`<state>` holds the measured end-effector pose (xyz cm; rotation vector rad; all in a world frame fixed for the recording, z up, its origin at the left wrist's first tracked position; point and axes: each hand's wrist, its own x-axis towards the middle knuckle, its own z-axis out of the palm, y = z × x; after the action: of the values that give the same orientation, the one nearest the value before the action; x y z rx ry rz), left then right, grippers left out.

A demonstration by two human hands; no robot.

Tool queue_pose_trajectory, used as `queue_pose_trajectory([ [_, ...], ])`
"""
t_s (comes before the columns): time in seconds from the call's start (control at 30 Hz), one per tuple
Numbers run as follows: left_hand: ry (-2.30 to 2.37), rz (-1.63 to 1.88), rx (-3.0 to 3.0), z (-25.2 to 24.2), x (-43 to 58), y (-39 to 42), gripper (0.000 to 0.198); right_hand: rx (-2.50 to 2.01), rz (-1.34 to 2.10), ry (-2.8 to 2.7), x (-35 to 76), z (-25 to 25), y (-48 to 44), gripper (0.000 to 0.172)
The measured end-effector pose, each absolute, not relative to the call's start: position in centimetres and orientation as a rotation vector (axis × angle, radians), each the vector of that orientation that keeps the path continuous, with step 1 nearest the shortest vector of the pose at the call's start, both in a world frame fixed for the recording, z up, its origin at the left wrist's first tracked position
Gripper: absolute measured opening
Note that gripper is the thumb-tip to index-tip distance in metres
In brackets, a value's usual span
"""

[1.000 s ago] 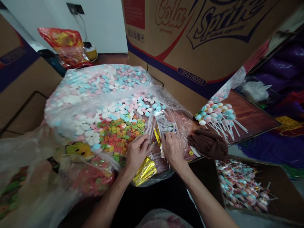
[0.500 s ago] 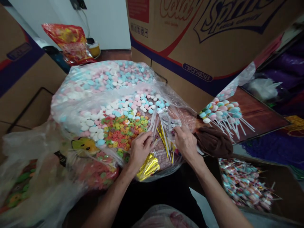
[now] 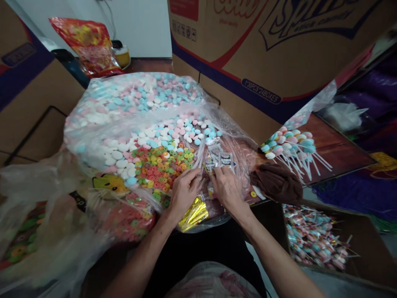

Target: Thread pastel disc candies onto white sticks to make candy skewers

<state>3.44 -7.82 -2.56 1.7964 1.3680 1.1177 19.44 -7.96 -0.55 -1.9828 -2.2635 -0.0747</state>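
While left fingers curl near gold ties, right fingers bent against printed packets, whether pinching, cannot tell.

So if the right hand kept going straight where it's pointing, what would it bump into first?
The right hand would probably meet the printed labels first. They're right in front of it, maybe touching already; depth is hard to tell.

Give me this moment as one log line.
left hand: by gold strips, grip unclear | right hand: at printed packets, grip unclear | nearby: ring candies, brown cloth
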Motion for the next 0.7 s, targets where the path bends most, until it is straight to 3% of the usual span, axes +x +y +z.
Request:
queue_pose_trajectory([
  [0.3, 1.357, 1.022, 1.862, -1.8, 3.4, -7.6, 0.025, -1.975, 0.225, -2.118, 20.0, -0.7, -8.0, 0.019],
  [0.7, 1.163, 0.491, 2.611, -1.0, 6.6, -4.9, 0.024, -2.017, 0.099, -1.958, 23.1, -1.2, -8.3, 0.026],
])
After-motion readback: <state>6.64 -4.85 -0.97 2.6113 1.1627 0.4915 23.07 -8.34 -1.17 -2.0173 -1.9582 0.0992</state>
